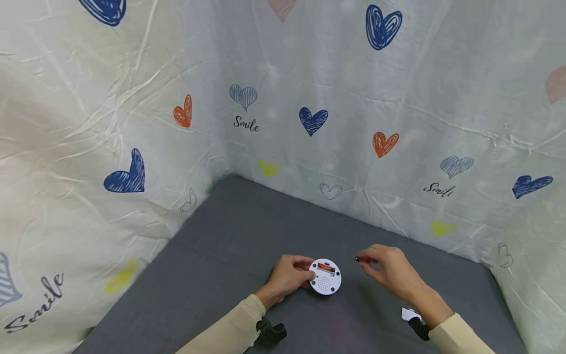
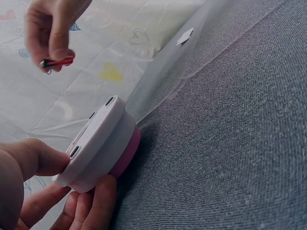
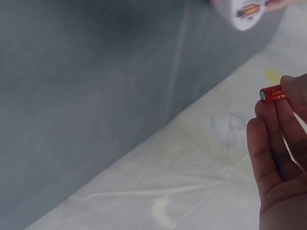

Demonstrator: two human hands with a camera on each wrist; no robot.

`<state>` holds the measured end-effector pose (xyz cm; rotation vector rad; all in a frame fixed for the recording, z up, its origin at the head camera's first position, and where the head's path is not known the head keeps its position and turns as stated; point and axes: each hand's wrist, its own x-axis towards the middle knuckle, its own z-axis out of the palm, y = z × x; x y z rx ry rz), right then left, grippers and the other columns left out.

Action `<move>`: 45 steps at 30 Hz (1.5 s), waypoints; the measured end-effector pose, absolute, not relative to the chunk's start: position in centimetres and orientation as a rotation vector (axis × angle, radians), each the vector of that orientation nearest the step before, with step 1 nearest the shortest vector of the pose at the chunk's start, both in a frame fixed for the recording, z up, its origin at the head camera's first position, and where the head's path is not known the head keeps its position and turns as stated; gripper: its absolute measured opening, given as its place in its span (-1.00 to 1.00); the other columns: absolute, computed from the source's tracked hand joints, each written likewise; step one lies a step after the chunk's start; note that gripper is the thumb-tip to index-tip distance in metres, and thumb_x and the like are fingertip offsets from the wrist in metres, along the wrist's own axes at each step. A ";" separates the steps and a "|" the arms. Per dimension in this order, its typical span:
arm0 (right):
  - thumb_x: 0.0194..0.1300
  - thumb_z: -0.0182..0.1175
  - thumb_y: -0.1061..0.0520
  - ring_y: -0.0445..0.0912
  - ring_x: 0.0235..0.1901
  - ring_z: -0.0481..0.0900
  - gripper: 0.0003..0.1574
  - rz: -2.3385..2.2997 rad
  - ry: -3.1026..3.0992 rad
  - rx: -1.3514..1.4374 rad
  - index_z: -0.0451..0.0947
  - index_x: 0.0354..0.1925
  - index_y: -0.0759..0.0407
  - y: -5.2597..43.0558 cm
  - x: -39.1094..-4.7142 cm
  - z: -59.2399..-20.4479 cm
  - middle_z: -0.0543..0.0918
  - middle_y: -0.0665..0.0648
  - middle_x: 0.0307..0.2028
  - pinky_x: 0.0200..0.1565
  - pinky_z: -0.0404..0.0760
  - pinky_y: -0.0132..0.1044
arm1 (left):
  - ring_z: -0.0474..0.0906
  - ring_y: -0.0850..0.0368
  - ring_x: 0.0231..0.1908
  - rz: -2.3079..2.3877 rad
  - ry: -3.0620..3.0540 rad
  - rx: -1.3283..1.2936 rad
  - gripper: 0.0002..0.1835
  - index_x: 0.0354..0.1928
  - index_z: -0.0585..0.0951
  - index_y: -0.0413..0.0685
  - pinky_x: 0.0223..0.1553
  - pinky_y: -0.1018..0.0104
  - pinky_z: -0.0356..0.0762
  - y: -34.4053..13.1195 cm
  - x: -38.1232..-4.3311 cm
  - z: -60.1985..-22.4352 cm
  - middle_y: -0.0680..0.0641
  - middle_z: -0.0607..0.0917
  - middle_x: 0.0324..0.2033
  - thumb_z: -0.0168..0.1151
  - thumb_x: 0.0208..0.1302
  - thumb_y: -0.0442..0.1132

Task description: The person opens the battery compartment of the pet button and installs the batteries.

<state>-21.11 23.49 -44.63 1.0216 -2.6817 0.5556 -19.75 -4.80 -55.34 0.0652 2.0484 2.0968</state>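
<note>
Heart-printed curtain behind dark grey surface. Head view: our left grip holds round white device, battery compartment facing us, one orange battery inside; our right grip pinches second battery, near device but apart. Left wrist: pink base faces surface, contact unclear; we'd brace it firmly. Right wrist: second battery's end juts past fingertips; we'd match polarity before pressing.

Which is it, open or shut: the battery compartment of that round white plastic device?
Open: in the head view, an orange cylindrical battery lies uncovered in the white device.
</note>
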 end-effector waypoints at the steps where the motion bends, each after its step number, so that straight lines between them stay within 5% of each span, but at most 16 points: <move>1: 0.27 0.54 0.35 -0.29 -0.25 0.75 -0.69 0.576 -2.675 1.021 0.84 -0.12 -0.02 23.1 -21.2 -44.6 0.82 -0.13 -0.21 -0.21 0.84 -0.21 | 0.77 0.12 -0.30 2.100 2.046 0.068 -0.62 0.10 0.79 -0.29 -0.29 0.17 0.88 -4.8 -19.7 -55.4 -0.14 0.81 -0.25 0.46 0.20 -0.50; 20: 0.31 0.51 0.31 -0.26 -0.25 0.75 -0.80 0.733 -2.774 1.045 0.84 -0.10 0.13 17.6 -21.6 -47.7 0.85 -0.01 -0.20 -0.18 0.82 -0.24 | 0.80 0.10 -0.29 2.116 2.028 0.096 -0.64 0.08 0.80 -0.30 -0.27 0.11 0.89 -4.8 -19.8 -55.8 -0.15 0.82 -0.26 0.45 0.22 -0.50; 45: 0.30 0.56 0.25 -0.30 -0.31 0.72 -0.83 0.665 -2.859 0.990 0.85 -0.13 0.08 16.0 -21.8 -49.7 0.83 -0.06 -0.26 -0.31 0.71 -0.40 | 0.81 0.08 -0.29 2.121 2.055 0.107 -0.65 0.08 0.79 -0.29 -0.28 0.07 0.89 -5.0 -19.6 -55.4 -0.14 0.83 -0.26 0.45 0.24 -0.48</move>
